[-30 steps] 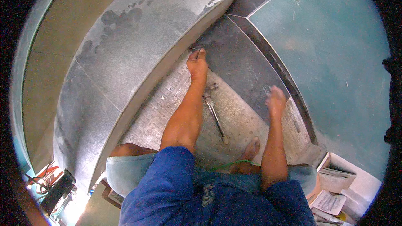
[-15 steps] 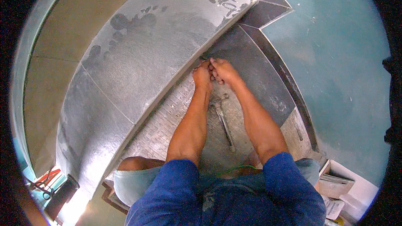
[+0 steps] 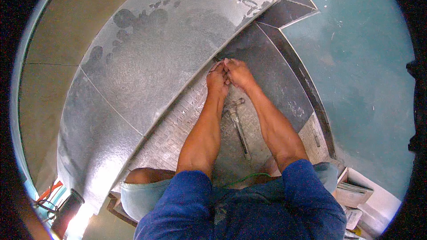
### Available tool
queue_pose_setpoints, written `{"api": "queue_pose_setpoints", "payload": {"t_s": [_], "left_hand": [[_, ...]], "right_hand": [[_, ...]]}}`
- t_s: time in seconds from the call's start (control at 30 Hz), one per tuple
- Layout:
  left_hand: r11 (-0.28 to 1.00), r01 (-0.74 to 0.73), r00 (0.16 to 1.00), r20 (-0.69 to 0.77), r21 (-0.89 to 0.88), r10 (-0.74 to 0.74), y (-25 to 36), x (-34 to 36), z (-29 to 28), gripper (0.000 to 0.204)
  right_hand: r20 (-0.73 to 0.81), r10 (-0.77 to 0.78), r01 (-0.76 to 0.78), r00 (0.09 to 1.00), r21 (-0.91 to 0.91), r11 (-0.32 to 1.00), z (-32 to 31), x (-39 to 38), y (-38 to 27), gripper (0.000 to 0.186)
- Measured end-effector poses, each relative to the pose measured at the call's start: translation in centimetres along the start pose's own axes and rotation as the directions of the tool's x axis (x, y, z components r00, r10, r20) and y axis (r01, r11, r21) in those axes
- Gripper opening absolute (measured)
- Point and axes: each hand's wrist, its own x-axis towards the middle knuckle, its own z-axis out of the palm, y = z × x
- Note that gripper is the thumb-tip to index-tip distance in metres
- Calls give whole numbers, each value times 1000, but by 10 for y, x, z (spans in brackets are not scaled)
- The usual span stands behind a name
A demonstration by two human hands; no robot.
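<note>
My left hand [image 3: 217, 80] and my right hand [image 3: 239, 74] are close together, fingers curled and nearly touching. They are over the far end of the rough, grooved mortar strip [image 3: 171, 122], near the edge of a dark floor tile [image 3: 280, 73]. Whatever the fingers pinch is hidden; a small dark bit shows just beyond the fingertips. Between my forearms a hammer [image 3: 240, 129] lies on the floor, its head towards my hands and its handle towards me. A thin green cord [image 3: 249, 177] runs across in front of my knees.
A large grey tiled slab [image 3: 133, 58] with a straight raised edge runs diagonally on the left. Narrow dark tile strips border the blue-green wall [image 3: 364, 84] on the right. An open box [image 3: 353, 193] stands low at right; a bright lamp [image 3: 66, 209] glows at lower left.
The view has shifted slightly. Both hands stay together in nearly the same place, with the fingers drawn a little closer. The hammer lies where it was.
</note>
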Motion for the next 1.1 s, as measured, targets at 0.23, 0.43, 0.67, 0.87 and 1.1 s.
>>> {"api": "queue_pose_setpoints", "payload": {"t_s": [0.23,0.43,0.67,0.87,1.1], "left_hand": [[997,20,999,-47,-72,-24,-4,5,-2,13],[992,0,999,-35,-124,-5,-10,14,-6,13],[982,-155,988,-7,107,157,-8,6,-8,13],[977,39,998,-48,-209,-50,-8,12,-9,12],[995,-100,995,19,11,100,-8,4,-8,12]], "right_hand": [[-75,-105,107,992,25,994,8,8,11,32],[-109,-214,199,971,-130,971,11,13,22,34],[-168,-286,261,943,-155,953,17,9,23,33],[-196,-322,276,926,-227,934,16,6,19,37],[-176,-240,183,955,-290,939,15,3,13,48]]}}
